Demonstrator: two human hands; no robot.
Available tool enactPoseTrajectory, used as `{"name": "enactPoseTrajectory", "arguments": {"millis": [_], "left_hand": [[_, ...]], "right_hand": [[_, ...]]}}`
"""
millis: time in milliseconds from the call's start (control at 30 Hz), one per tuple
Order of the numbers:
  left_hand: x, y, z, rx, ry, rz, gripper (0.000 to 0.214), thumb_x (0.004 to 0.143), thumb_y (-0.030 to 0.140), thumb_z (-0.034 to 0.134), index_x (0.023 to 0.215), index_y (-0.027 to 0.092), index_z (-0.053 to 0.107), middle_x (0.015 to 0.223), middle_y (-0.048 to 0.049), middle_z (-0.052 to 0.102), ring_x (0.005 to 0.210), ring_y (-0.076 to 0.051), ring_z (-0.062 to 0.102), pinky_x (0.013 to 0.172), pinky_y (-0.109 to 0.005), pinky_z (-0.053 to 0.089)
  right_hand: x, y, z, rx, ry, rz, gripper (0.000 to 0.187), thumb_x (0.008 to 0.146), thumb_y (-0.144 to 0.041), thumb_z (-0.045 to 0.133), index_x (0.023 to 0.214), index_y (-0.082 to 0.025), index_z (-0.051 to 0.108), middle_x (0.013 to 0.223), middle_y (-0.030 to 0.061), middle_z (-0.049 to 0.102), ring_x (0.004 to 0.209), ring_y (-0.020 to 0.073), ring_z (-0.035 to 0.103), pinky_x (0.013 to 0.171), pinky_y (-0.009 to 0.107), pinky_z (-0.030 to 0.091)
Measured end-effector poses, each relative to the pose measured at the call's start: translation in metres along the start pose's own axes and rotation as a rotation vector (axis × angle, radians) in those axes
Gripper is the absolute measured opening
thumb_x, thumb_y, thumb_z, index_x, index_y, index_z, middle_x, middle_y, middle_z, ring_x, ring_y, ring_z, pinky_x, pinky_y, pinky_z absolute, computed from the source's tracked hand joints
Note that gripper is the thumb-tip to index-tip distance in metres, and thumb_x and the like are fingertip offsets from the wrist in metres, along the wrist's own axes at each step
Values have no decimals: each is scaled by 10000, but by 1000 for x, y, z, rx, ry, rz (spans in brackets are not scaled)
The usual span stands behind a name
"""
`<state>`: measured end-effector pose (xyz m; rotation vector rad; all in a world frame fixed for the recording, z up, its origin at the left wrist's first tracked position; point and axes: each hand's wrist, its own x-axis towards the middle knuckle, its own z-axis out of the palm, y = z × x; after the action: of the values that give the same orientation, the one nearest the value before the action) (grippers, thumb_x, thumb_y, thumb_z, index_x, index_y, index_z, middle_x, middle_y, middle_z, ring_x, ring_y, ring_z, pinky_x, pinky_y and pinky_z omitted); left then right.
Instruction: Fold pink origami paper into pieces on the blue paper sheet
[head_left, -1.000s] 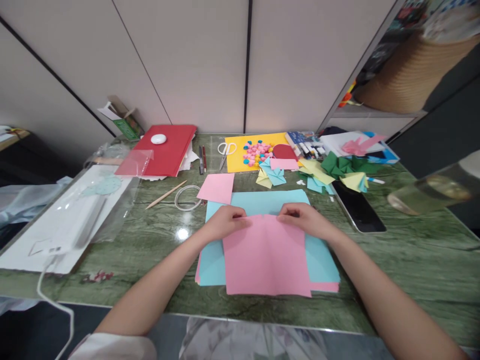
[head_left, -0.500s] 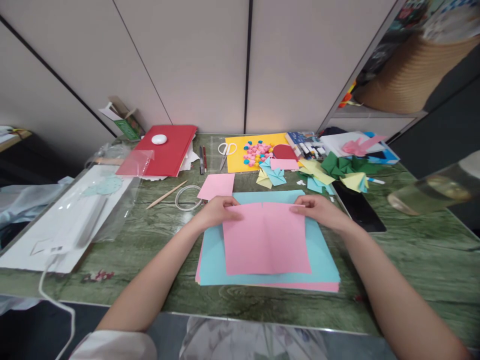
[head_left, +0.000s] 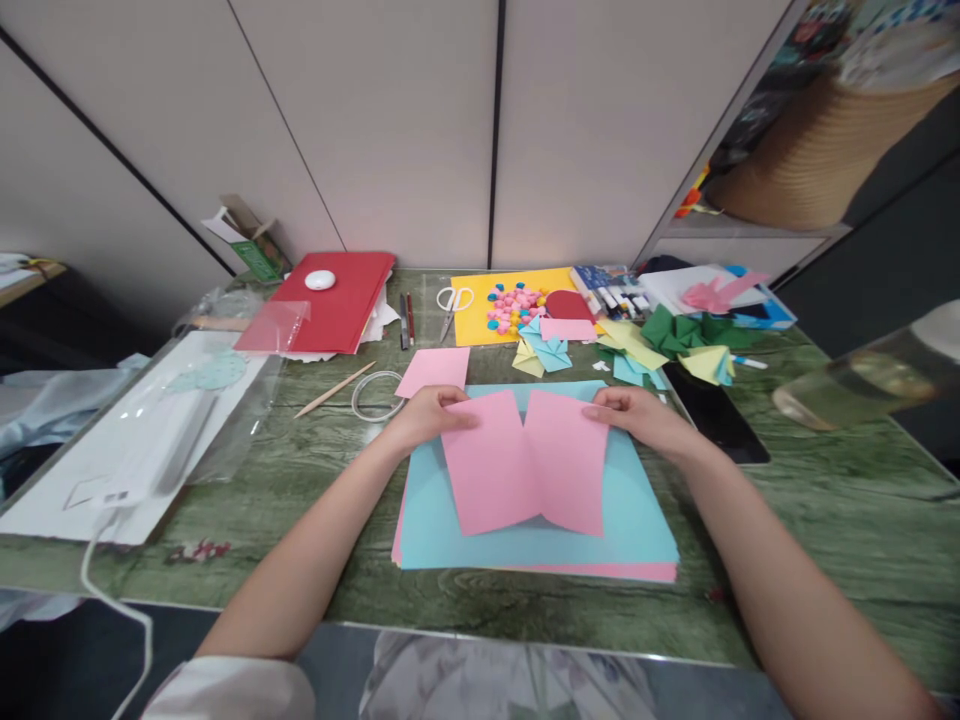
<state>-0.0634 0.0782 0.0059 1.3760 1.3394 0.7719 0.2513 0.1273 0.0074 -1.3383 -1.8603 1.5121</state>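
Observation:
A pink sheet of paper (head_left: 491, 470) is torn from its far edge down along the middle crease, with the two halves still meeting lower down. My left hand (head_left: 431, 415) is closed, pinching the left half's upper outer corner between thumb and fingers. Pinched at the opposite corner, the right half is in my right hand (head_left: 634, 412), also closed. Beneath the paper lies a stack of blue sheets (head_left: 641, 530) with pink ones under them. Beyond my left hand a smaller pink paper (head_left: 433, 372) lies flat on the table.
White scissors (head_left: 452, 305), a yellow sheet with small coloured balls (head_left: 515, 308) and folded papers (head_left: 679, 330) lie at the back. A phone (head_left: 716, 415) and a bottle (head_left: 862, 380) are at right. Left are a wooden stick (head_left: 335, 389), red folder (head_left: 330, 310) and white power strip (head_left: 165, 450).
The short slit at the paper's far edge has lengthened into a wide V-shaped tear along the crease. The halves now tilt apart, each still pinched by one hand.

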Motion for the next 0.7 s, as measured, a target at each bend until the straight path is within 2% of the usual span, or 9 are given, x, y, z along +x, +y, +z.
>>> {"name": "enactPoseTrajectory", "arguments": {"millis": [133,233,300,367,433,533,633,700], "left_hand": [[2,-3,-1,-69,31,9,303,588,331,751,807,144,657,833,-21,632,755,-150,570,674,-247,414],[2,-3,0,-146,61,15,521,595,323,750,1073,183,601,1040,-64,623,879,-178,587,749,-278,442],[0,-2,1,-206,64,12,691,614,306,736,1248,216,474,1028,-70,626,861,-175,605,746,-297,462],[-1,0,1,-261,75,18,737,627,283,721,1292,220,411,905,-42,639,790,-160,617,713,-291,471],[-1,0,3,-296,117,42,643,630,262,710,1221,213,463,808,-5,625,726,-132,609,683,-259,459],[0,-2,6,-301,223,95,392,647,243,682,1018,203,564,758,27,607,693,-101,580,674,-222,432],[3,-6,8,-270,301,128,158,663,226,654,811,174,631,796,5,640,780,-121,584,751,-235,427],[3,-7,8,-244,304,126,119,683,225,632,776,162,668,872,-29,673,863,-154,592,816,-262,422]], "right_hand": [[-2,-4,3,34,44,0,403,694,-566,620,675,-171,543,607,-28,503,563,105,437,524,239,316],[0,-1,4,64,133,-2,373,709,-536,626,672,-177,531,587,-42,467,545,95,405,508,232,298],[3,5,2,103,213,-2,358,712,-529,628,698,-183,535,593,-44,463,541,95,401,503,232,298],[5,11,1,158,284,5,359,714,-540,620,732,-192,536,607,-40,479,540,101,419,498,237,315],[7,14,-1,223,322,14,361,706,-544,626,737,-199,526,614,-35,496,543,107,448,503,245,350],[6,11,1,316,319,22,349,663,-513,681,736,-201,541,662,-20,561,603,124,525,574,267,426],[4,6,3,379,283,29,354,609,-452,743,813,-199,605,779,20,645,724,164,596,690,315,476],[3,5,4,404,270,32,383,586,-416,768,865,-194,630,852,47,670,782,187,614,748,345,489]]}}
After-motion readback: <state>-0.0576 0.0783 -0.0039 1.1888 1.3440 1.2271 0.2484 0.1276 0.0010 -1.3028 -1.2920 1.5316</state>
